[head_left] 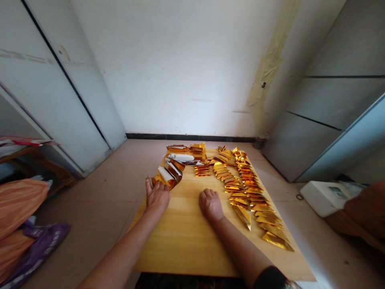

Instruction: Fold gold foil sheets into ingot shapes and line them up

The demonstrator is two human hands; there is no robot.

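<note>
My left hand (158, 197) is at the left edge of the table, its fingers closed on the near end of a fanned pile of gold foil paper (172, 173) with white undersides. The thumb sticks out on the left side of the pile. My right hand (210, 204) rests on the wooden tabletop with its fingers curled in, and nothing shows in it. To its right, folded gold foil pieces (248, 186), shaped like pointed ingots, lie overlapped in two long rows. A shorter row of folded pieces (202, 171) lies beyond my hands.
More foil sheets (197, 151) and a white paper bundle (180, 157) lie at the table's (180, 245) far side. Beyond stands a white wall (180, 72). Orange and purple bags (39, 245) lie at left, a white box (323, 196) at right beside a grey refrigerator (319, 120).
</note>
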